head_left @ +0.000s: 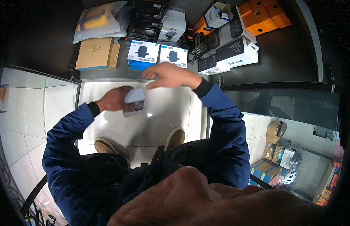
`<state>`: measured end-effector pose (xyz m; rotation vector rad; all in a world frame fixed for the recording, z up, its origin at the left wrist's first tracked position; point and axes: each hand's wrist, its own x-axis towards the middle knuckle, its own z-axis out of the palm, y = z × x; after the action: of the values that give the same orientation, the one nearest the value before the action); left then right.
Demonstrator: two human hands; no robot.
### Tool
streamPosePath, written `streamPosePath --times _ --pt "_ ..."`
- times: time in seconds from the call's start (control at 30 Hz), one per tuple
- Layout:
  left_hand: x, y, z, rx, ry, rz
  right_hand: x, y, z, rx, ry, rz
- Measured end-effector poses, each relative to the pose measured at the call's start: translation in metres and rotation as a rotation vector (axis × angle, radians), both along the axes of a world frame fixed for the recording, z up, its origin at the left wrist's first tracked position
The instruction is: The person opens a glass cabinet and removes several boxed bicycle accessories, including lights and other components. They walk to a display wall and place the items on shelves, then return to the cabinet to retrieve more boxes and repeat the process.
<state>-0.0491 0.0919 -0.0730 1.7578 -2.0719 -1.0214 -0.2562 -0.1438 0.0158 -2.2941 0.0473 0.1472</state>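
My left hand [114, 99] is closed around a small white-and-grey box [134, 101], held above the tiled floor in front of the shelf. The box is blurred; a pale upper part tilts over its darker front. To its right my right hand [170, 74] reaches across, thumb and fingers apart, with nothing visible between them. It hovers in front of two white-and-blue phone-holder boxes, the left one [143, 52] and the right one [176, 54], hiding the lower part of the right box. Whether it touches that box I cannot tell.
Along the dark shelf stand brown cardboard boxes [93, 53], a plastic bag with something yellow [98, 20], a long white box [237, 56] and several orange boxes [263, 17]. Open glass doors flank me, the right one [280, 100] close to my arm. Below it lie cartons [263, 170] and a white helmet [290, 176].
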Motion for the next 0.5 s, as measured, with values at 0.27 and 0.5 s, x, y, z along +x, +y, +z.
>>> streamPosePath --times 0.27,0.5 --pt "0.006 -0.036 0.075 -0.022 0.904 0.474 -0.020 -0.031 0.030 0.483 0.202 -0.202" --pt "0.000 -0.041 0.073 -0.004 1.083 0.639 -0.022 -0.032 0.031 0.480 0.131 -0.181"
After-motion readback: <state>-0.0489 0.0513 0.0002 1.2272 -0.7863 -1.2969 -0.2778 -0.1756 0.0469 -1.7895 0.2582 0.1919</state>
